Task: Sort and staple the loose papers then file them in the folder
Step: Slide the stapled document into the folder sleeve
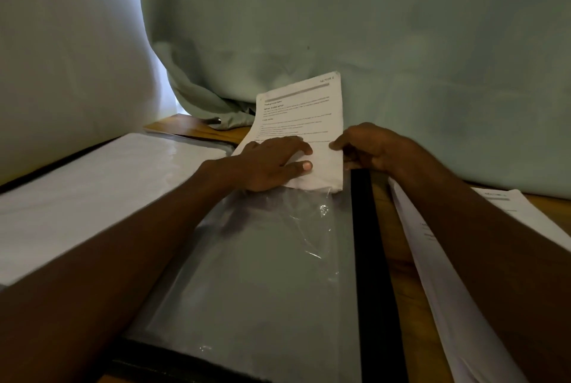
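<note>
Your left hand point(272, 163) lies flat, fingers straight, on the paper point(304, 117), whose lower end sits in the mouth of a clear sleeve point(262, 259) of the open folder point(375, 259) on the table point(398, 277). Your right hand point(367, 147) pinches the paper's right edge. Its top corner reads "SECTION 4"; the body text is too blurred. More papers point(457, 283) lie right of the folder

sleeve point(278, 259): glossy clear plastic | papers point(306, 110): matt paper | table point(398, 290): wood | curtain point(401, 27): cloth
</note>
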Tool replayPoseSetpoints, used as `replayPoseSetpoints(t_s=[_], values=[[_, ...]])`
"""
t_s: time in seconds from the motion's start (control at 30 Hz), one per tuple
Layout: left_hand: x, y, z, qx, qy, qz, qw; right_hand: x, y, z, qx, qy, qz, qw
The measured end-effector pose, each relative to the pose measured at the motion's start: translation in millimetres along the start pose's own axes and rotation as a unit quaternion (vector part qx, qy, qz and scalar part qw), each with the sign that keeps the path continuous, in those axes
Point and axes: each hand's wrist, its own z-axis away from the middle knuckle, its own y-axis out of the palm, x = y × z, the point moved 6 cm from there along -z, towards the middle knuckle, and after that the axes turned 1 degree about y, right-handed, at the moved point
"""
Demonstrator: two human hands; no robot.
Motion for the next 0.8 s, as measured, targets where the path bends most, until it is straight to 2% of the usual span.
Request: replayPoseSetpoints(t_s=[0.1, 0.23, 0.3, 0.4, 0.47, 0.6, 0.67, 0.8], values=[[3.3, -6.4, -0.7, -0.049, -0.011, 0.045, 0.998, 0.8, -2.8, 1.1, -0.055, -0.038, -0.012, 0.998], [3.0, -15.6, -0.2, -0.107, -0.029, 0.023, 0.994, -0.5, -4.6, -0.8, -0.145, -0.102, -0.090, 0.980], [0.0, -20.1, 0.4, -0.151, -0.055, 0.033, 0.986, 0.8, -1.5, 0.5, -0.123, -0.092, -0.152, 0.976], [-0.9, -31.3, 4.2, -0.238, -0.065, 0.071, 0.967, 2.1, 7.7, 5.7, -0.013, -0.018, -0.226, 0.974], [3.6, -34.2, 7.0, -0.265, -0.068, 0.077, 0.959, 1.9, 7.9, 7.7, 0.038, 0.015, -0.195, 0.980], [2.5, -29.9, 7.5, -0.263, -0.069, 0.068, 0.960, -2.7, 4.3, 9.7, 0.088, 0.033, -0.117, 0.989], [-0.5, -27.6, 6.5, -0.260, -0.062, 0.057, 0.962, -2.3, 6.6, 10.3, 0.089, 0.023, -0.098, 0.991], [0.3, -31.1, 8.7, -0.262, -0.046, 0.049, 0.963, -1.2, 3.8, 3.8, -0.025, -0.013, -0.109, 0.994]])
